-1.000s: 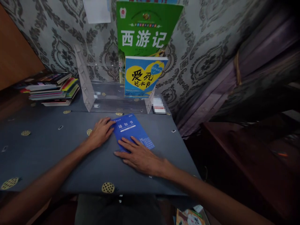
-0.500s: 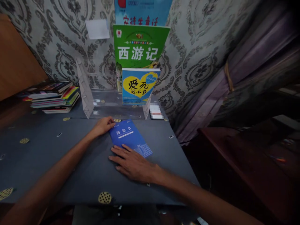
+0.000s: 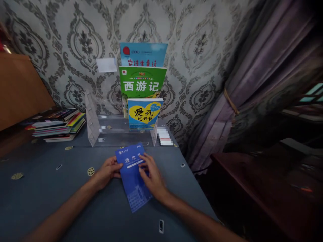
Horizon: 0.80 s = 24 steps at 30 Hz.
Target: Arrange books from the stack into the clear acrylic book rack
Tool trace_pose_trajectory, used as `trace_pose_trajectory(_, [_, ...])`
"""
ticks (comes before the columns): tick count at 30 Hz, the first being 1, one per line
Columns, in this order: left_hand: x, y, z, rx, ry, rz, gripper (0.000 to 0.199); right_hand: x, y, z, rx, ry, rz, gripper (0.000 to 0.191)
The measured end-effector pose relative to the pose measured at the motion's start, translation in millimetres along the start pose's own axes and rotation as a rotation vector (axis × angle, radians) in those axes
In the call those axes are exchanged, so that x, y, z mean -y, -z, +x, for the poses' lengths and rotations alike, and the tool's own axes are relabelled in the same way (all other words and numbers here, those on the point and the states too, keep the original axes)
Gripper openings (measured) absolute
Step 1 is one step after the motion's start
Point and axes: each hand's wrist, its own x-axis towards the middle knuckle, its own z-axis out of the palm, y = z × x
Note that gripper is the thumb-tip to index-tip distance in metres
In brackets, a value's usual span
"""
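A blue booklet (image 3: 133, 178) with white print is tilted over the desk in front of a clear stand (image 3: 117, 138). My left hand (image 3: 108, 170) grips its left edge, thumb on the cover and fingers behind. My right hand (image 3: 150, 173) touches the cover's right side with its fingers apart. Behind the booklet, the stand bears a small blue-and-yellow book (image 3: 143, 116), a green book (image 3: 141, 79) and a light-blue book (image 3: 143, 53) in rising tiers at its right end.
A pile of books (image 3: 59, 126) lies at the desk's left rear. The patterned wall (image 3: 189, 50) rises behind the stand. A blurred-out white item (image 3: 165, 136) sits right of it. A purple curtain (image 3: 227, 94) hangs at the right.
The view has tilted upward. My left hand has taken hold of the booklet's left edge and the booklet has come nearer. My right hand has moved from its lower part up to its right side.
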Motion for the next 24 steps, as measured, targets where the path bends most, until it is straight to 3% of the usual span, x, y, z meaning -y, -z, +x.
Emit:
trace_pose_trajectory(4, [-9,-3.9,3,-0.007,-0.072,0.01,0.054,-24,14,21,-0.176,-0.227,0.25,0.054])
trace_pose_trajectory(8, [-24,-8.8,6,-0.042,-0.125,0.019,0.055,-22,28,31,-0.063,-0.381,0.518,0.049])
trace_pose_trajectory(13, [-44,-17.9,8,-0.095,-0.253,0.06,0.053,6,41,37,-0.143,-0.169,0.481,0.039])
trace_pose_trajectory(19, [-69,-28.8,2,-0.202,-0.676,0.403,0.043,37,56,39,-0.28,0.068,0.27,0.03])
trace_pose_trajectory(21, [-69,-30.1,0,-0.255,-0.774,0.51,0.039,38,56,38,-0.279,0.113,0.226,0.03])
trace_pose_trajectory(24, [-53,-26.6,3,-0.253,-0.79,0.595,0.033,29,50,34,-0.269,0.108,0.197,0.03])
